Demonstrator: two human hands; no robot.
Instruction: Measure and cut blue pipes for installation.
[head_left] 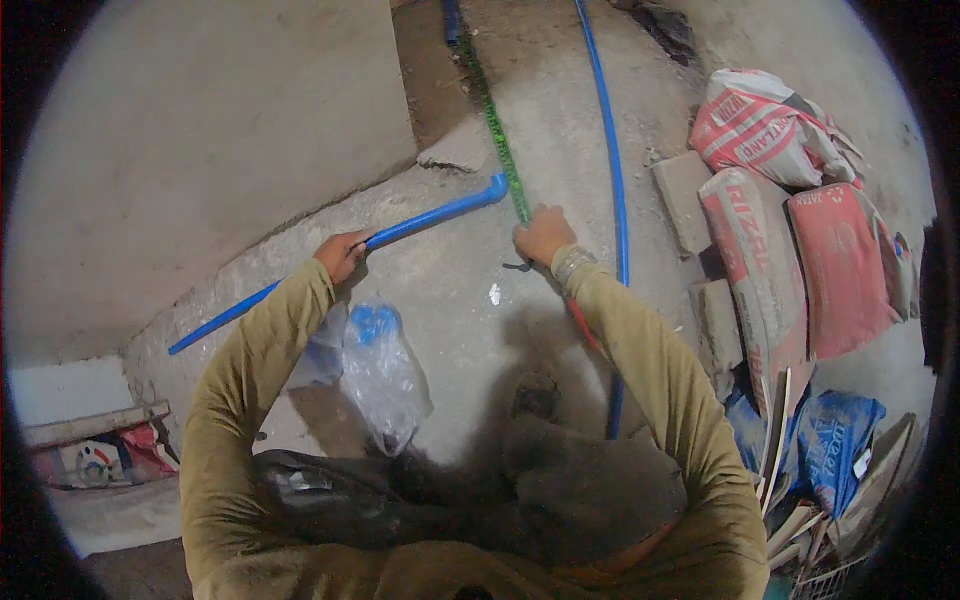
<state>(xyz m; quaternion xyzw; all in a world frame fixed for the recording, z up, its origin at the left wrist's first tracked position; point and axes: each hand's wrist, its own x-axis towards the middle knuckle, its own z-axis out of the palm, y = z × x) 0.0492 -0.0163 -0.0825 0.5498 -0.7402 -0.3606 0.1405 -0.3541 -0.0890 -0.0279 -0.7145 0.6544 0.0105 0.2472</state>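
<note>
My left hand is closed around a long blue plastic pipe. A blue elbow fitting sits on the pipe's far right end, beside a green tape measure. The tape's blade runs away from me along the floor. My right hand is closed on the near end of the tape; its case, if there, is hidden by the fingers. A small dark strap shows below that hand. Something thin and red lies by my right forearm, partly covered.
A clear plastic bag with blue pieces lies near my knees. Another long blue pipe stretches along the floor to the right. Cement bags and concrete blocks line the right side, with wood scraps nearer. A wall rises at left.
</note>
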